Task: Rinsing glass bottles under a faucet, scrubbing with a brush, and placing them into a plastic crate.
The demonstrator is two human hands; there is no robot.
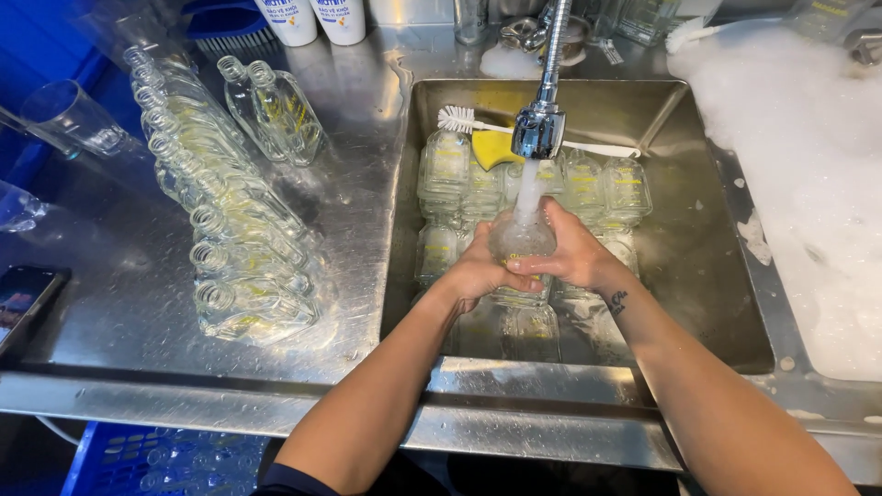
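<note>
Far to the left of both hands, a dark phone (20, 298) lies at the edge of the steel counter (110, 303), and an empty drinking glass (75, 119) lies on its side further back. Nearer, but still well left of the left hand (480, 273), a long row of clear glass bottles (225, 225) lies on the wet counter, each on its side, the row running from far to near. Two more clear bottles (276, 110) lie side by side behind that row. Below the counter's front edge a blue crate (138, 459) shows.

The hands work inside the steel sink (717, 276). Under and behind them more clear bottles (588, 188) lie flat on the sink floor, packed close together. Beyond them, past the fingertips, a white bottle brush (459, 119) rests across a yellow sponge (494, 147).

The left hand is closed around the lower left side of a clear bottle (520, 241), and the right hand (571, 253) wraps its right side, fingers curled across the front. The bottle sits between the two palms, touching both, held above the bottles in the sink. It seems to stand roughly upright, long axis near vertical, mouth up toward the tap (542, 124), though the water blurs its neck. A white stream of water (529, 188) falls from the tap head straight onto its top, directly above the hands.

To the right of the right hand, beyond the sink wall, a second basin is heaped with white foam (808, 156).
</note>
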